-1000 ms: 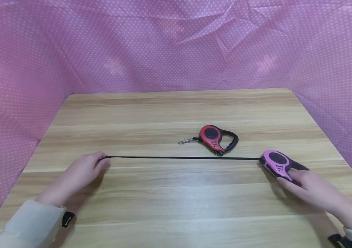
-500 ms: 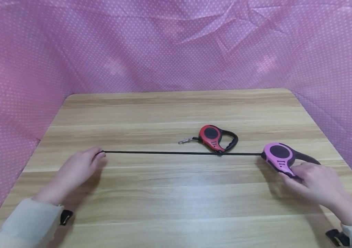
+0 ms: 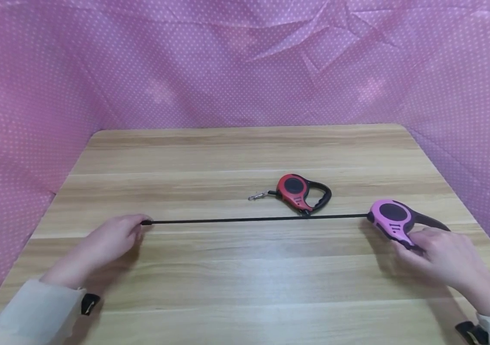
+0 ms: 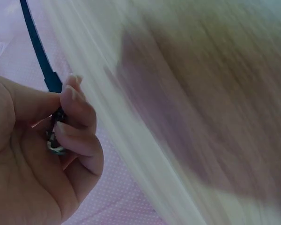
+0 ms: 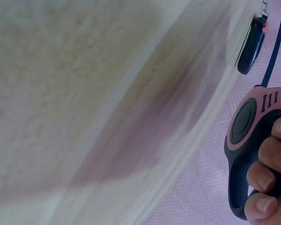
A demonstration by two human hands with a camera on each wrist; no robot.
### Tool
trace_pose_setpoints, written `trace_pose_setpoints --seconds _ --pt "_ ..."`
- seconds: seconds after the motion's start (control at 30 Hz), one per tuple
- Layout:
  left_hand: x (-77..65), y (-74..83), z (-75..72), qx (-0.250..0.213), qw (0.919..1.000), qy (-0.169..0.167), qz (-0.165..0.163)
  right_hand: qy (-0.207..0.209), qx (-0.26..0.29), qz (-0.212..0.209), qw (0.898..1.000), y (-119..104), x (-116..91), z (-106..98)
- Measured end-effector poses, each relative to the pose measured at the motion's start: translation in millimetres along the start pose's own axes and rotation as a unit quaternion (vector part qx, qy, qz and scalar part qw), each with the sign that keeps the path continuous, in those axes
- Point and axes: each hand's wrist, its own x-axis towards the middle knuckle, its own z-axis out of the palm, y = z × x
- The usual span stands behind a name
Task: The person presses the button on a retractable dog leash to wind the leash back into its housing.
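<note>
My right hand grips the black handle of a pink retractable dog leash, raised over the right side of the table. In the right wrist view the fingers curl through the handle loop. A black strap runs taut from the casing across to my left hand. That hand pinches the strap's end between thumb and fingers; in the left wrist view a metal clip shows inside the curled fingers, partly hidden. Behind the strap lies a red retractable leash with its metal clip pointing left.
The wood-grain table has a pink dotted cloth hanging behind it and at both sides. Black wrist straps show at the left cuff and the right cuff.
My right hand and the pink leash have risen and shifted slightly right. My left hand went up, then back down, and is a little further left. The red leash stays put.
</note>
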Motion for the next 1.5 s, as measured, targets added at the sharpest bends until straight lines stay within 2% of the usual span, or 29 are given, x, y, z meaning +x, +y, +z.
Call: trace_pose_setpoints --seconds 0.2,0.4,0.47,0.57,0.67,0.93,1.3,1.5 --pt "-3.5 -0.3 2.4 0.004 1.0000 -0.005 -0.001 0.005 -0.008 0.000 1.000 0 0 1" --pt "-6.8 -6.6 6.3 -0.015 0.9993 -0.019 0.029 -0.007 -0.009 0.010 1.000 0 2 -1" --pt "-7.0 -7.3 6.7 -0.020 0.9993 -0.022 0.022 -0.014 -0.009 0.013 1.000 0 1 -1" --pt "-5.7 -5.5 5.7 -0.018 0.9993 -0.032 -0.012 -0.018 -0.010 0.016 1.000 -1 1 -1" --pt "-4.0 -3.6 4.4 -0.005 0.9990 -0.032 -0.030 -0.019 -0.010 0.017 1.000 -2 0 0" --pt "-1.4 -4.0 3.3 0.013 0.9993 -0.020 -0.028 -0.006 -0.009 0.012 1.000 -3 0 1" --pt "-0.8 -2.6 5.2 0.003 0.9985 -0.025 -0.049 0.016 -0.008 -0.035 0.999 -8 5 0" --pt "1.1 -1.3 5.8 -0.003 0.9986 -0.022 -0.047 0.042 -0.002 -0.069 0.997 -11 10 1"
